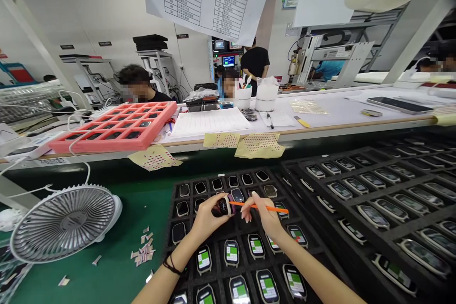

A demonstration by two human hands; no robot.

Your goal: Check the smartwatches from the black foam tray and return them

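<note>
My left hand (207, 221) is closed around a smartwatch case (223, 206), its dark screen lit with small marks and tilted sideways. A thin orange stick (280, 209) is pinched in my right hand (266, 218), its tip at the edge of the watch; I cannot tell whether it touches. Both hands are above a black foam tray (217, 268) with watches in its compartments. Nearer watches, such as one smartwatch (232, 252), show green and white screens; those at the far side, such as another watch (247, 179), have dark screens.
More foam trays of watches (374, 218) are stacked at right. A grey fan (67, 223) stands at left, near small paper scraps (144, 251) on the green mat (117, 280). The raised shelf holds a pink foam tray (149, 140), papers (210, 121) and a phone (401, 104). Other people sit beyond.
</note>
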